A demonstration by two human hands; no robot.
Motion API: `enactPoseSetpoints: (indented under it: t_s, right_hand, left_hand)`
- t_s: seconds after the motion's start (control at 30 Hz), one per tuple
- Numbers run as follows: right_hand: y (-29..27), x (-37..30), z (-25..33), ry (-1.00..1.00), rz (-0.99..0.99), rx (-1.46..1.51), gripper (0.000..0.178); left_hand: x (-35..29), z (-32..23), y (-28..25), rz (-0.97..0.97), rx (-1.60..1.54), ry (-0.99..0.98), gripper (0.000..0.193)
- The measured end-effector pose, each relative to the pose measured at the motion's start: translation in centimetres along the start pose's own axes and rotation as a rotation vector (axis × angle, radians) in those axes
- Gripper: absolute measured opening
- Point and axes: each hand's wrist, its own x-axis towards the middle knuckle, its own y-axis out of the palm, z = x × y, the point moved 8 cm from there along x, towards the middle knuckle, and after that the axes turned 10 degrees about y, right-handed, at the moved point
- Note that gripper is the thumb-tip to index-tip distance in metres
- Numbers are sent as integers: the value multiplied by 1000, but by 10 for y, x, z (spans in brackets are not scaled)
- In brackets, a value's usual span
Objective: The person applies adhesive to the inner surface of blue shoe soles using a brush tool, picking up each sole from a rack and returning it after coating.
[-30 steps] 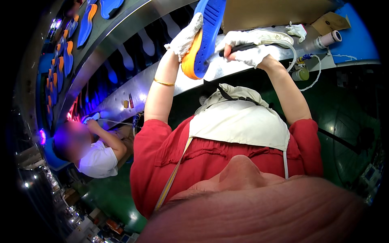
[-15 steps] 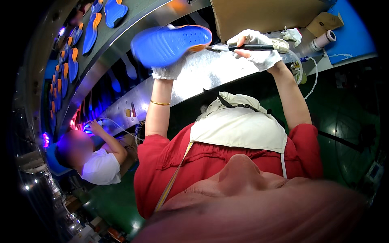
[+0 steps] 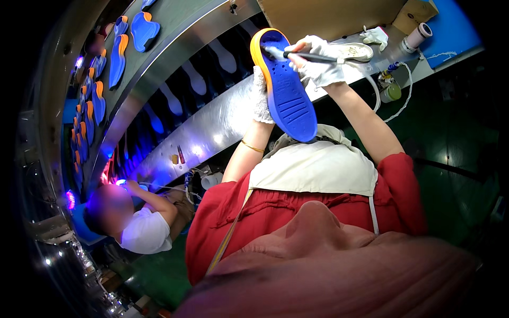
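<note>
A blue shoe sole [image 3: 289, 100] with an orange rim stands tilted in front of me, its inner face with small holes and grooves toward me. My left hand [image 3: 261, 98], in a white glove, grips its left edge; most of those fingers are hidden behind it. My right hand [image 3: 321, 69], gloved with bare fingertips, is closed around a black-handled brush [image 3: 310, 55]. The brush's pale tip lies against the sole's upper end. From the handle's back a whitish hose [image 3: 375, 87] hangs down past my right wrist.
A metal bench ledge [image 3: 220, 119] runs below a conveyor [image 3: 177, 18] carrying several blue-orange soles [image 3: 117, 61]. To the right are a white shoe [image 3: 354, 51], a loose glove [image 3: 375, 36], a pale cylinder [image 3: 417, 38] and a cardboard box [image 3: 323, 18]. Another person [image 3: 148, 230] sits at left.
The sole has swung from lying sideways at left to nearly upright, nearer the middle, its inner face now showing. The brush tip has moved from its edge onto that face.
</note>
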Motion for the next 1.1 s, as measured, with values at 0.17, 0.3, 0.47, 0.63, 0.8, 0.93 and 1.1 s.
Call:
enactPoseSetpoints:
  t_s: [0.17,0.3,0.47,0.63,0.8,0.93,1.1]
  right_hand:
    - [11,-21,21,81,104,52,18]
    - [8,-23,17,19,60,-70,14]
    - [35,-49,39,-121,302,-117,14]
    - [35,-58,54,-401,245,-278,16]
    - [45,-60,23,77,467,-156,10]
    - [45,-71,40,-258,322,-289,13]
    - [38,-60,24,112,445,2,10]
  left_hand:
    - [2,-13,1,-37,33,148,69]
    - [1,-17,14,-120,355,222,75]
    - [6,-31,10,-69,353,280,75]
    - [17,-37,3,-31,238,253,75]
    - [16,-45,-2,38,93,193,74]
    - [25,-53,-11,-17,150,218,76]
    - [16,-57,-1,26,233,209,83]
